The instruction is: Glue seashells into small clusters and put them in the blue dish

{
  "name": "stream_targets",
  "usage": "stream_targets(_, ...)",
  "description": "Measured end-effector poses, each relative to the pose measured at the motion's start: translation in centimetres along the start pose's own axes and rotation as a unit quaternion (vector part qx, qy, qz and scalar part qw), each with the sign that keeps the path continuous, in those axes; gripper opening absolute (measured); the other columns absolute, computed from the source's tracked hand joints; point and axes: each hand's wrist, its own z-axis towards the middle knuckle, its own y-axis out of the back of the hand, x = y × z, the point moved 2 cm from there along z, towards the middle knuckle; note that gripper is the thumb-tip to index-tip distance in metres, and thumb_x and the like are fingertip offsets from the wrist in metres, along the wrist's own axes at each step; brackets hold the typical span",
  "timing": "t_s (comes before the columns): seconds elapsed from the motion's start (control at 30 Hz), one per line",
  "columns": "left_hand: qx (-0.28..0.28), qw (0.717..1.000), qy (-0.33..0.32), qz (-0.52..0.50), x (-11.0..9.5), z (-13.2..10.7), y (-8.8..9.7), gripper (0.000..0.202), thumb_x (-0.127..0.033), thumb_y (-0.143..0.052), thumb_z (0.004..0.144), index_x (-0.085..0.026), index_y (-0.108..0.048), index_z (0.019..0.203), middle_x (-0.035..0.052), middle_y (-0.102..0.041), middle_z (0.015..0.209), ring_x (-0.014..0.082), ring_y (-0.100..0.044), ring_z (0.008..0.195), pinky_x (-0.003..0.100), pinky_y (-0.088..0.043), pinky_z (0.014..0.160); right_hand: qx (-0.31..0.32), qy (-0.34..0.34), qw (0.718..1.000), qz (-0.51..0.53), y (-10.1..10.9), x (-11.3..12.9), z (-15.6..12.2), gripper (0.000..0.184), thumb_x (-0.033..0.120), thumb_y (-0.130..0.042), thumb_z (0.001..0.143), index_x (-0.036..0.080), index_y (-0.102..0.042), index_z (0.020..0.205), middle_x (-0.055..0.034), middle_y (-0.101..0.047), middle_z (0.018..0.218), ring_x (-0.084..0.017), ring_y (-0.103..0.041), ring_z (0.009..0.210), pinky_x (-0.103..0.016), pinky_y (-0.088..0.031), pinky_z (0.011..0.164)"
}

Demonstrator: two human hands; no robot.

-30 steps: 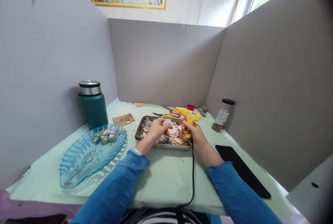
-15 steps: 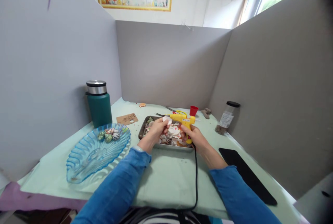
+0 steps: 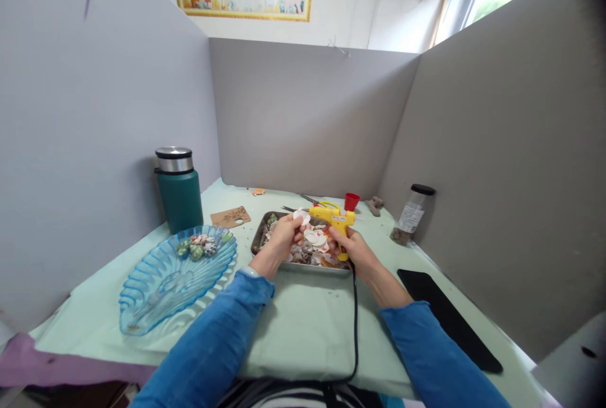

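Pinched in the fingers of my left hand (image 3: 285, 235) is a flat white disc (image 3: 302, 216), perhaps paper or shell. My right hand (image 3: 351, 248) is wrapped round the handle of a yellow hot glue gun (image 3: 337, 220), its nozzle pointing left close to the disc. A black cord (image 3: 355, 319) runs down from the glue gun toward the table's front edge. Below both hands lies a metal tray (image 3: 326, 268) filled with shells and several white discs (image 3: 316, 239). My hands hide part of its contents.
At left, a blue shell-shaped dish (image 3: 161, 288) holds several small shells, with a green bottle (image 3: 180, 199) behind. A brown card (image 3: 230, 216), scissors (image 3: 310, 199) and a red cup (image 3: 352, 201) lie toward the back. At right are a leaning jar (image 3: 411, 215) and a black slab (image 3: 445, 319).
The disc in my left hand has shifted slightly left and up, away from the glue gun's nozzle. My right hand keeps its hold with almost no movement.
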Motion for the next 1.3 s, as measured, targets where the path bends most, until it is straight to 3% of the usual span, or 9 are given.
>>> stream_targets(0.33, -0.009, 1.000, 0.005, -0.015, 0.29, 0.38, 0.30, 0.027, -0.030, -0.069, 0.077, -0.018, -0.045, 0.073, -0.0074, -0.048, 0.054, 0.0021, -0.031, 0.035, 0.018, -0.028, 0.037, -0.007, -0.006, 1.000, -0.001, 0.01, 0.03, -0.04, 0.044, 0.055, -0.080, 0.071, 0.016, -0.064, 0.085, 0.0044, -0.055, 0.057, -0.008, -0.044, 0.045, -0.023, -0.040, 0.045)
stream_targets(0.57, 0.024, 1.000, -0.002, 0.018, 0.25, 0.02, -0.12, 0.022, -0.027, -0.064, 0.081, -0.018, -0.046, 0.070, -0.0069, -0.046, 0.054, 0.0026, -0.030, 0.034, 0.019, -0.030, 0.037, 0.001, -0.002, 1.000, 0.000, 0.05, -0.14, 0.07, 0.043, 0.055, -0.079, 0.072, 0.017, -0.063, 0.083, 0.0040, -0.056, 0.058, -0.008, -0.045, 0.045, -0.023, -0.039, 0.045)
stream_targets(0.83, 0.008, 0.998, -0.025, 0.055, 0.29, 0.10, -0.23, 0.020, -0.025, -0.061, 0.083, -0.017, -0.049, 0.070, -0.0057, -0.048, 0.055, 0.0035, -0.033, 0.034, 0.020, -0.034, 0.038, -0.014, -0.002, 1.000, -0.013, 0.06, 0.03, 0.04, 0.044, 0.055, -0.079, 0.072, 0.016, -0.063, 0.084, 0.0038, -0.055, 0.057, -0.008, -0.044, 0.046, -0.021, -0.037, 0.044)
stream_targets(1.3, -0.024, 0.999, -0.019, -0.026, 0.52, 0.62, 0.34, 0.018, -0.025, -0.061, 0.082, -0.016, -0.051, 0.070, -0.0028, -0.053, 0.055, 0.0058, -0.037, 0.036, 0.022, -0.038, 0.038, -0.005, -0.012, 1.000, -0.024, 0.10, 0.08, 0.11, 0.045, 0.056, -0.079, 0.071, 0.016, -0.060, 0.078, 0.0036, -0.054, 0.058, -0.007, -0.042, 0.047, -0.021, -0.035, 0.044)
